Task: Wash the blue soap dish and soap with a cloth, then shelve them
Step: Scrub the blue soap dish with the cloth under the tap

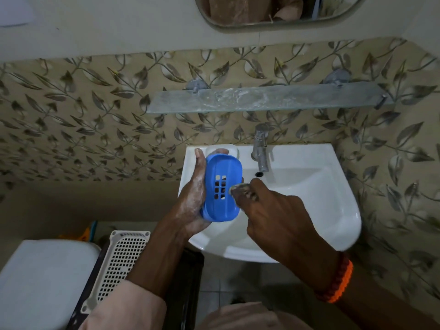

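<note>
Blue soap dish (222, 189) sat gripped in the left hand (192, 201); the right hand (273, 210) pinched a cloth (234, 188) beside it (scrubbing step, apparently); rinsing probably comes next.

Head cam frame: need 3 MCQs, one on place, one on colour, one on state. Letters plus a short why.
1. Where is the blue soap dish?
A. on the glass shelf
B. in the left hand over the sink
C. on the floor

2. What colour is the wristband on the right arm?
A. orange
B. green
C. white

3. What state is the glass shelf in?
A. stacked with bottles
B. holding the dish
C. bare of objects, streaked

Key: B, the left hand grips the dish above the sink; A, the band is orange; C, nothing stands on the shelf, only smears show.
</note>
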